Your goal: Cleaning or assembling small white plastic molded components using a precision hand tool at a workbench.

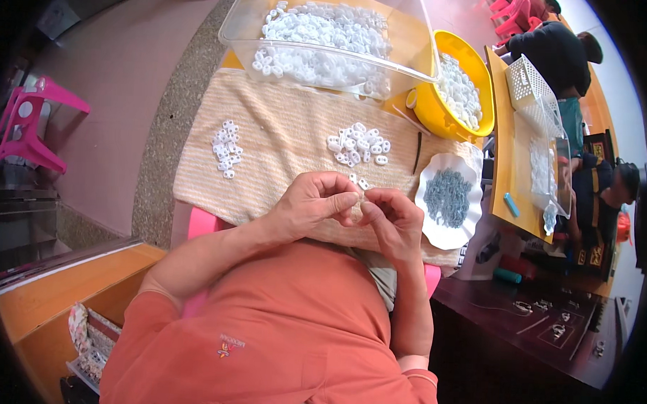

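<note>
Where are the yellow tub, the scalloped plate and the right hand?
Yellow tub (432, 115): head view, outer wall.
Scalloped plate (445, 238): head view, lower rim.
Right hand (398, 216): head view, middle of the hand.

We look from the wearer's head, through the left of two side-by-side fisheye lenses, down and forward onto the striped cloth (283, 129). Our wide, upright view bends toward a dark rim. Near us, at the cloth's near edge, are the left hand (315, 204) and right hand (394, 217); farther off, we take in floor (128, 74) left of the cloth and a second table (506, 166) right of it.
</note>
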Available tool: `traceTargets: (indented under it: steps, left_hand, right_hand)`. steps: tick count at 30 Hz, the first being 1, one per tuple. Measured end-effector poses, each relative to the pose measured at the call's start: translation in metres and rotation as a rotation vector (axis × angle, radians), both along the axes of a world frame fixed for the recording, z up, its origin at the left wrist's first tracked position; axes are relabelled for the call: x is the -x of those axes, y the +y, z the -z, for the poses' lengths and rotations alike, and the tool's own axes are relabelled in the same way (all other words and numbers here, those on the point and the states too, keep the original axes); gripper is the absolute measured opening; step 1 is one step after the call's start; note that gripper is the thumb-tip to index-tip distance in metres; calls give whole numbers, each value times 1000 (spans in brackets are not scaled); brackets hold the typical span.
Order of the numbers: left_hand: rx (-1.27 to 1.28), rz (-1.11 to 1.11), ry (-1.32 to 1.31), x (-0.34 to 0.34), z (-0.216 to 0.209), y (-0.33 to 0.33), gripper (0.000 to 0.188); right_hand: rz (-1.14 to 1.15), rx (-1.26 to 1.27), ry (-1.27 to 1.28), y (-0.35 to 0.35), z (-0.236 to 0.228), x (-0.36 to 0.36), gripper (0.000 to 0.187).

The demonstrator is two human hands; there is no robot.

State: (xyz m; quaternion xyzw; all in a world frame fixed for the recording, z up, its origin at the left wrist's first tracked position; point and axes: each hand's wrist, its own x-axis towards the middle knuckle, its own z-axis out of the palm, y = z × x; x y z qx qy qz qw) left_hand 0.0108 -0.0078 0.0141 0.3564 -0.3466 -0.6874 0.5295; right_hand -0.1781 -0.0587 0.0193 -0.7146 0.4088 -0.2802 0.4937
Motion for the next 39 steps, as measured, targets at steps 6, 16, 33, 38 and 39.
traceTargets:
  steps: [6,16,33,38,39]
  left_hand:
    - [-49,14,0,3,2,3,17]
    - [-171,-8,160,4,1,3,19]
    - [-245,-42,201,5,-1,7,19]
    - [-221,-27,217,6,3,7,18]
    - [-222,-26,240,7,3,7,18]
  right_hand:
    - [-69,-6,-7,4,-7,-4,16]
    - [-55,321,-70,6,0,-9,17]
    - [-106,462,-98,5,8,-11,19]
    - [-77,456,-88,7,5,-12,15]
    - [-66,434,-98,7,5,-12,14]
